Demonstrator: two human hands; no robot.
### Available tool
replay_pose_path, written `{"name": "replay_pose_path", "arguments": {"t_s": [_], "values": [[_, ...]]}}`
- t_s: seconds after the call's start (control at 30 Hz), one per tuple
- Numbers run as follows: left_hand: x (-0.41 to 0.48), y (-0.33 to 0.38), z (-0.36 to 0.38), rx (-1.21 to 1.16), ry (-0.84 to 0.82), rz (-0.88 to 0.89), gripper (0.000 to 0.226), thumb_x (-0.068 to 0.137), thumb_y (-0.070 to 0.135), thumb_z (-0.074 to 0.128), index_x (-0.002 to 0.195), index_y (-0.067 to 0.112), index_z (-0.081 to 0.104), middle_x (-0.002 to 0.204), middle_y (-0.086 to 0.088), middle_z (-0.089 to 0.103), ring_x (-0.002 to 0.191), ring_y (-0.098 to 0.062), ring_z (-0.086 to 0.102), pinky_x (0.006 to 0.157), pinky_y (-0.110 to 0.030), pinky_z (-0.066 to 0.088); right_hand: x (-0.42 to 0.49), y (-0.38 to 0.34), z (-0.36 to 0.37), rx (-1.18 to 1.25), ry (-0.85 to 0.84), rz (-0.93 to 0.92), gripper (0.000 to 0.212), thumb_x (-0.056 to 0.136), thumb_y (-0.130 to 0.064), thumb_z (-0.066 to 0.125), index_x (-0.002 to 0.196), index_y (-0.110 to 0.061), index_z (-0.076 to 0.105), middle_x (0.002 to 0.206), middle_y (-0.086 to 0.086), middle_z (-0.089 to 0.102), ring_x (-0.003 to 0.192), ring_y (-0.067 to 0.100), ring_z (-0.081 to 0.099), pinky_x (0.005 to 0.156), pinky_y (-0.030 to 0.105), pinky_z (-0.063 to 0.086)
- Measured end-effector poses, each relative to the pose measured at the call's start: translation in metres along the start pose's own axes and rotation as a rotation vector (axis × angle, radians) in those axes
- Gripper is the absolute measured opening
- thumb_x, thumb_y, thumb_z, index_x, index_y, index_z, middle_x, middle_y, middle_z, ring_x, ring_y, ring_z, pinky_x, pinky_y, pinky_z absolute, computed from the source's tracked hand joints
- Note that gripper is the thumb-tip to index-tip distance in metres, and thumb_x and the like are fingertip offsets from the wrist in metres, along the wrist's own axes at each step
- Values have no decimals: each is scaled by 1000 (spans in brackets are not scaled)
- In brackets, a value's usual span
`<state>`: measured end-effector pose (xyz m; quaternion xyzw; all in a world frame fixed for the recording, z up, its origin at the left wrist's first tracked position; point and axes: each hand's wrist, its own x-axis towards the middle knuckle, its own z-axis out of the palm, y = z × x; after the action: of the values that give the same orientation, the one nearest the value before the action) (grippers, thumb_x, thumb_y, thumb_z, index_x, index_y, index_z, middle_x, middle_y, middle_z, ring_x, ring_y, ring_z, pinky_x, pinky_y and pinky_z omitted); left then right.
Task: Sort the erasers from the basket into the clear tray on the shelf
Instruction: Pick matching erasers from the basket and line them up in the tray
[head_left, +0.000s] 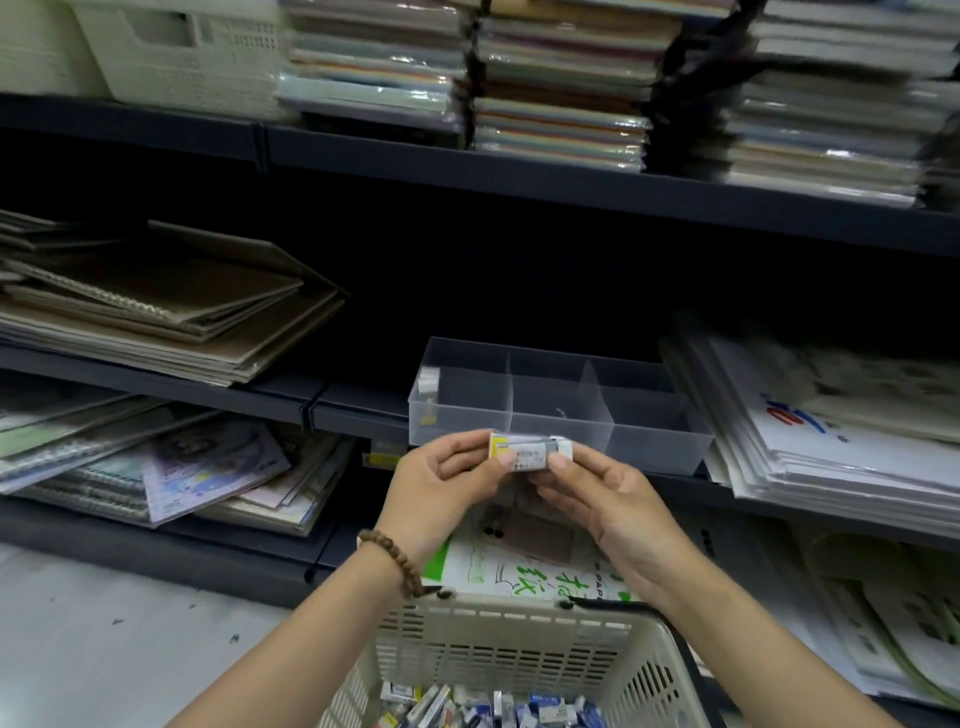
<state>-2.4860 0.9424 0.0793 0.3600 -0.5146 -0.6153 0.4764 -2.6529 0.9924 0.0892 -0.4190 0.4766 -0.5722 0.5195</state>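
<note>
Barely started: the tray is almost bare and my basket is still full.

Dark shelving (519, 171) fills my view, with stacked paper packs (561, 78) on the board above, notebooks (156, 306) at the left end of the middle board and white pads (831, 426) at the right end; pale floor (104, 623) lies below. The basket (519, 644) just under my forearms holds a heap of erasers (488, 709), so nearly all the sorting is left. The clear tray (561, 410) sits at the front edge of the middle board; only its left compartment holds anything, a small pale piece I take for an eraser against the left wall. My left hand (441, 483) and right hand (608, 499) each pinch one end of a sleeved eraser (530, 451), held just in front of the tray's front wall.
</note>
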Motion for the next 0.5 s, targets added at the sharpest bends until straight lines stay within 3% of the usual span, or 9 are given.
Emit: {"name": "replay_pose_path", "arguments": {"t_s": [0.1, 0.2, 0.3, 0.4, 0.5], "values": [[12, 10, -12, 65, 87, 133, 30, 68, 26, 75, 97, 23, 69, 90, 5, 74, 88, -9, 70, 68, -17, 55, 23, -11, 19, -7, -38, -70, 38, 85, -19, 62, 122, -10, 60, 111, 4, 71, 104, 15, 66, 85, 18, 53], [23, 18, -28, 248, 145, 298, 22, 76, 32, 67, 98, 36, 66, 91, 16, 71, 90, 0, 67, 78, -15, 53, 50, -19, 37, -84, -56, -121, 29, 87, -14, 62, 115, -12, 61, 107, 5, 71, 98, 15, 68, 78, 17, 53], [33, 16, -46, 525, 58, 348, 48, 81, 51, 50, 125, 33, 56, 113, 17, 64, 106, 4, 58, 89, -16, 48, 79, -25, 48, -281, -56, -171, 26, 90, -12, 59, 116, -8, 57, 107, 5, 69, 94, 14, 67, 79, 18, 54], [44, 8, -62, 568, 12, 270, 70, 80, 60, 39, 141, 28, 37, 144, 14, 39, 132, -1, 34, 111, -27, 30, 108, -32, 52, -456, -120, -169, 29, 92, -13, 58, 119, -3, 53, 107, 9, 66, 88, 9, 65, 79, 15, 54], [50, 1, -75, 508, 53, 173, 73, 78, 57, 39, 143, 25, 31, 144, 16, 31, 131, 3, 28, 106, -12, 23, 133, -40, 55, -663, -165, -177, 30, 91, -12, 59, 119, -3, 51, 107, 11, 63, 83, 7, 63, 71, 12, 52]]}}
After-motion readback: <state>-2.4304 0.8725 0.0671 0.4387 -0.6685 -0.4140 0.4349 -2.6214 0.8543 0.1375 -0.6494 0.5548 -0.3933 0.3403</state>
